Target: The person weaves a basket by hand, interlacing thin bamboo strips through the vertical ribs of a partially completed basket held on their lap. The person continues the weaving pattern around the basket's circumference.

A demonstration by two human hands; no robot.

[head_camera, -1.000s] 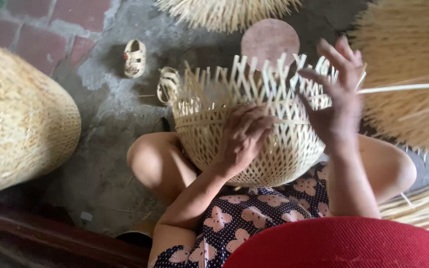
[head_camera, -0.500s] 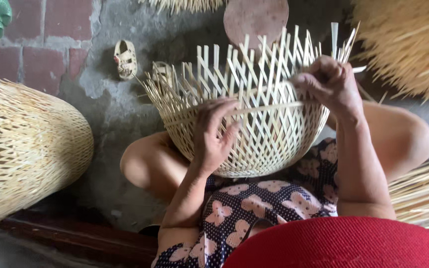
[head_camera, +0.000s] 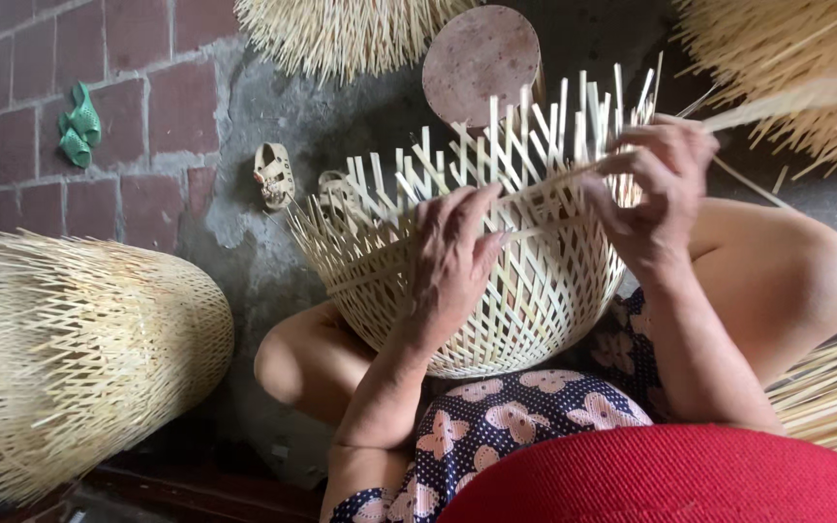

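At far left a large finished woven bamboo basket (head_camera: pixel 70 363) lies on its side on the floor. Above it, a pair of green sandals (head_camera: pixel 78 138) rests on the red brick paving (head_camera: pixel 147 107). A pair of tan sandals (head_camera: pixel 275 176) sits on the grey concrete, just beside the work.

At centre, the half-woven bamboo basket (head_camera: pixel 525 300) rests in the person's lap between the bare knees, its open end of loose upright strips pointing away from the body. The left hand (head_camera: pixel 452 257) lies flat against the basket wall, fingers pressing a horizontal strip; it grips nothing. A round wooden stool top (head_camera: pixel 481 56) stands beyond the rim.

The right hand (head_camera: pixel 651 189) is closed on a long bamboo strip (head_camera: pixel 777 102), pinching it at the rim. Bundles of bamboo strips (head_camera: pixel 825 397) lie at far right.
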